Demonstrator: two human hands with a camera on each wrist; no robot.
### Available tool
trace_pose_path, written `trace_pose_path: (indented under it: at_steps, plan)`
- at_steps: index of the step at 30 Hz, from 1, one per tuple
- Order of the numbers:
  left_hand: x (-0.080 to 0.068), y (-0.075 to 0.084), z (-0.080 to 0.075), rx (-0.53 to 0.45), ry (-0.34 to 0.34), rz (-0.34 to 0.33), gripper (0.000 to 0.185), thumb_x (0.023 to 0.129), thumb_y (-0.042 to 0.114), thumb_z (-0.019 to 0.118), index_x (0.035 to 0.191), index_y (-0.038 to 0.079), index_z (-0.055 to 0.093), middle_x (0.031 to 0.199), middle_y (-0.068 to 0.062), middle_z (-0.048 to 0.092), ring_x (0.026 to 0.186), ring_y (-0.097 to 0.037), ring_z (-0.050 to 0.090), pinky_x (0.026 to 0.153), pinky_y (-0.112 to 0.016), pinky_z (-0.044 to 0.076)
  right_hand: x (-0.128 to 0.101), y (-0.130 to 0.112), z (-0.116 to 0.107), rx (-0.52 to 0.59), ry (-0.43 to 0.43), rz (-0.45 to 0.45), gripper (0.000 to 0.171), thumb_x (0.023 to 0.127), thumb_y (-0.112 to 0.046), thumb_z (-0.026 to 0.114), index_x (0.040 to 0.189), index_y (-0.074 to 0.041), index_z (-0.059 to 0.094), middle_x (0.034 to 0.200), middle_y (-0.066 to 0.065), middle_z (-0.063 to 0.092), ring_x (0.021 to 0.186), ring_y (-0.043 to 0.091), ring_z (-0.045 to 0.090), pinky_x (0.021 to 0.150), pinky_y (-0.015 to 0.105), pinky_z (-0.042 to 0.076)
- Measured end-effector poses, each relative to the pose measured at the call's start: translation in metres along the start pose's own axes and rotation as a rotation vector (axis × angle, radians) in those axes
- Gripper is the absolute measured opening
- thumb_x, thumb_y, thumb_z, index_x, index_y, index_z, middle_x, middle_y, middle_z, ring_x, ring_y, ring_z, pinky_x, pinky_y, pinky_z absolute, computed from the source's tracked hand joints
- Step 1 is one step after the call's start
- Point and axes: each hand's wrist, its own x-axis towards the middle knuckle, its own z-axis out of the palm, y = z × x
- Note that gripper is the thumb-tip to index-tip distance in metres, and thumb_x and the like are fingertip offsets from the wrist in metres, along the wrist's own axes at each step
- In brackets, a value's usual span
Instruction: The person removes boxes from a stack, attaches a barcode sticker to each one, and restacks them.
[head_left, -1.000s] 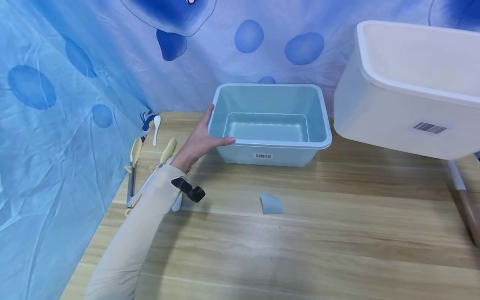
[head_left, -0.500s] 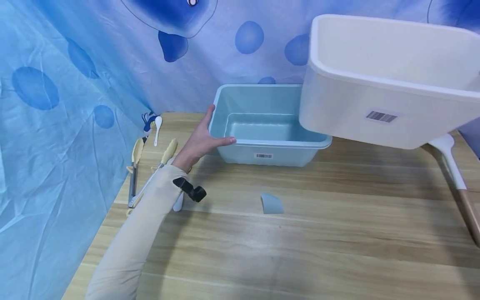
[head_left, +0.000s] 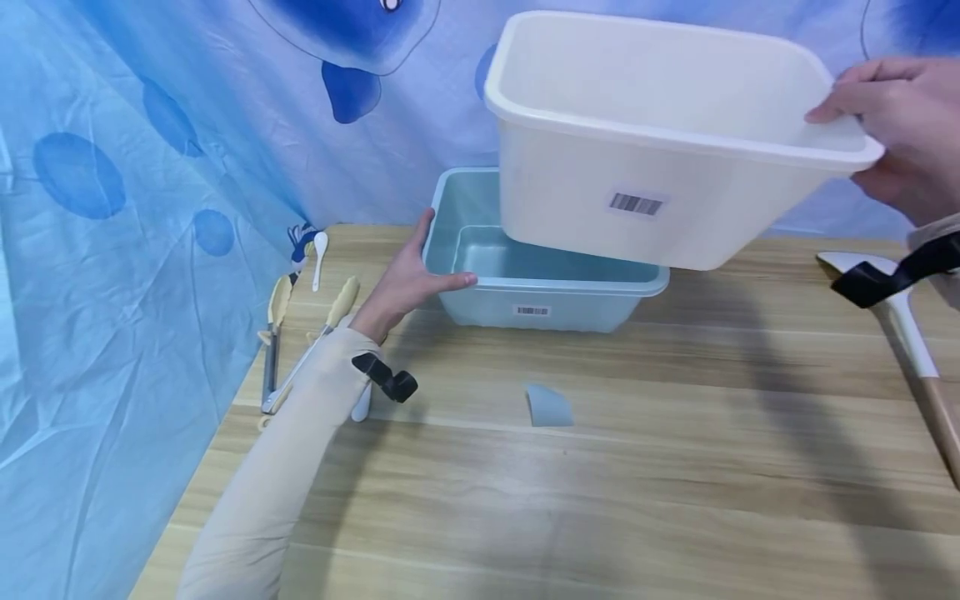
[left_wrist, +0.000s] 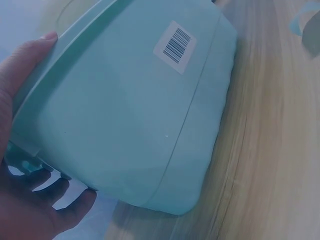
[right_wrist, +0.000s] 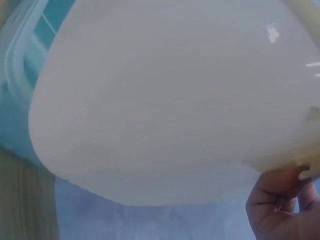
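Note:
A light blue plastic bin (head_left: 468,310) with a barcode label stands at the back of the wooden table. My left hand (head_left: 401,287) holds its left end, thumb over the rim and fingers bent against the end wall, as the left wrist view shows. Raised over the blue bin's right part is a white plastic bin (head_left: 720,187), slightly tilted, its mouth facing up. My right hand (head_left: 911,125) grips the white bin by its right rim, thumb inside the wall. In the right wrist view the white bin (right_wrist: 150,100) fills most of the picture and partly hides the blue one.
Tongs (head_left: 272,350) and a small white spoon (head_left: 318,258) lie at the left table edge. A white utensil end (head_left: 362,406) shows beside the left sleeve. A curled grey-blue piece (head_left: 550,406) lies mid-table, a white-headed turner with a brown handle (head_left: 911,337) at right.
The white bin has moved left from the right side, rising a little, to over the blue bin. My right hand has come into view with it. The left hand keeps its hold.

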Motion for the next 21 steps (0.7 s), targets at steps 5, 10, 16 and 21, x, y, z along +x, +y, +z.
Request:
trace_pose_path:
  at_steps: [5, 10, 16, 21]
  plan:
    - [0.002, 0.0, 0.001, 0.031, 0.005, -0.004, 0.123, 0.069, 0.039, 0.086, 0.156, 0.03, 0.0, 0.163, 0.0, 0.013, 0.148, -0.024, 0.019, 0.118, -0.05, 0.022, 0.001, -0.002, 0.026, 0.067, -0.04, 0.053, 0.014, 0.081, -0.001, 0.075, 0.09, -0.003, 0.064, 0.107, 0.0, 0.057, 0.096, 0.015, 0.053, 0.058, 0.019, 0.052]
    - [0.002, -0.002, 0.002, 0.008, 0.003, 0.012, 0.122, 0.069, 0.036, 0.087, 0.156, 0.03, 0.001, 0.163, -0.001, 0.015, 0.148, -0.024, 0.019, 0.118, -0.052, 0.02, 0.004, -0.002, 0.049, 0.108, -0.058, 0.098, 0.016, 0.079, 0.0, 0.076, 0.09, -0.003, 0.064, 0.109, 0.0, 0.057, 0.1, 0.017, 0.052, 0.06, 0.021, 0.053]
    - [0.003, -0.005, 0.003, -0.015, -0.008, 0.045, 0.119, 0.069, 0.033, 0.087, 0.155, 0.034, 0.004, 0.161, 0.0, 0.021, 0.147, -0.023, 0.022, 0.118, -0.052, 0.021, 0.004, 0.007, 0.067, 0.105, -0.097, 0.071, 0.013, 0.081, -0.001, 0.074, 0.089, -0.002, 0.063, 0.109, 0.002, 0.054, 0.103, 0.018, 0.053, 0.062, 0.02, 0.057]
    - [0.004, -0.006, 0.005, -0.023, -0.016, 0.086, 0.113, 0.07, 0.032, 0.087, 0.153, 0.039, 0.01, 0.156, 0.002, 0.031, 0.142, -0.022, 0.029, 0.114, -0.053, 0.027, 0.004, 0.019, 0.074, 0.061, -0.117, 0.057, 0.012, 0.082, -0.001, 0.072, 0.088, -0.003, 0.061, 0.111, 0.002, 0.051, 0.095, 0.019, 0.055, 0.057, 0.022, 0.056]
